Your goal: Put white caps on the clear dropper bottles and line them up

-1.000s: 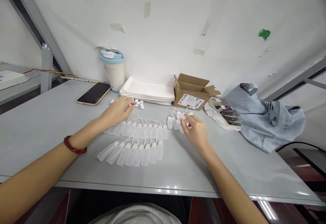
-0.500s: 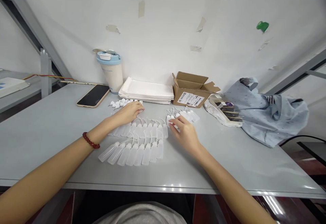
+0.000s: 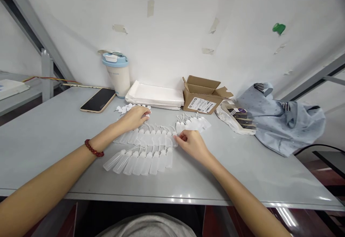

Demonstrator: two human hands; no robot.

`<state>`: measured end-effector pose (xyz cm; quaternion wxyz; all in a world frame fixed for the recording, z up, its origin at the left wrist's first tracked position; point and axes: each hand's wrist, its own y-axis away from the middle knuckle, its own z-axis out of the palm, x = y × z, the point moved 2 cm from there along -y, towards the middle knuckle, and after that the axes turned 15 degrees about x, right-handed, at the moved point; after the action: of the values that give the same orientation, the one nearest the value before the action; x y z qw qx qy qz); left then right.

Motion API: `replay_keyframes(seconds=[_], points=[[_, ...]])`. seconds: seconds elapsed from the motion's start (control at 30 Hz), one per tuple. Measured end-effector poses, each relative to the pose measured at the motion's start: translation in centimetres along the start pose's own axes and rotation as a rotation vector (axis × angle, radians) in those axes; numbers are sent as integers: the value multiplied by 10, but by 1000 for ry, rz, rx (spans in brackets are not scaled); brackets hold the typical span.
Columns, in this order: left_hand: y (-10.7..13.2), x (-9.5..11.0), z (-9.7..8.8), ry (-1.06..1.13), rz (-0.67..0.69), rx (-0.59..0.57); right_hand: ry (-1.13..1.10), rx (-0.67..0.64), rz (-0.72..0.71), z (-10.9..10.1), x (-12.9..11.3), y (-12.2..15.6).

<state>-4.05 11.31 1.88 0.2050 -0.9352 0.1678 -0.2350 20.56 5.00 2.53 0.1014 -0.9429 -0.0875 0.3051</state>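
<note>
Two rows of small clear squeeze bottles (image 3: 142, 159) lie side by side on the grey table (image 3: 48, 136). My right hand (image 3: 192, 144) rests at the right end of the upper row (image 3: 155, 136), its fingers pinched on a bottle there. My left hand (image 3: 133, 118), with a red bead bracelet (image 3: 93, 149) on the wrist, is curled over the left part of that row, a small white cap at its fingertips. A heap of loose white caps (image 3: 126, 108) lies just behind it. A further cluster of bottles (image 3: 194, 122) lies behind my right hand.
At the back stand a blue-lidded cup (image 3: 117, 72), a stack of white bags (image 3: 156, 96) and an open cardboard box (image 3: 203, 95). A phone (image 3: 98, 100) lies at the left. A packet of dark items (image 3: 237, 120) and a blue cloth bag (image 3: 280, 120) lie at the right.
My right hand has moved left from the far bottle cluster to the right end of the upper row. My left hand has stayed by the caps, shifting slightly.
</note>
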Motion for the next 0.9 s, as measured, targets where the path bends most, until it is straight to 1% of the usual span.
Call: replay_keyframes(seconds=[0.2,0.33,0.4,0.47,0.57,0.67,0.73,0.8,0.9], points=[[0,7,-3,25,-34,30,-8,-45,54,-1,-2,1],[2,19,-9,72,-73,44,-23,-16,68,2,-1,1],[5,28,-15,147,-116,41,-35,7,68,3,0,1],[9,37,-20,291,-185,25,-52,27,69,3,0,1],[14,50,-27,469,-220,2,-80,55,72,1,-1,2],[19,59,-30,593,-269,-53,-176,125,57,-4,-2,3],[23,63,-29,659,-314,-135,-274,180,17,-7,-4,5],[26,67,-27,719,-323,-198,-346,215,-44,-10,-5,8],[29,73,-24,777,-305,-209,-395,233,-129,-11,-10,14]])
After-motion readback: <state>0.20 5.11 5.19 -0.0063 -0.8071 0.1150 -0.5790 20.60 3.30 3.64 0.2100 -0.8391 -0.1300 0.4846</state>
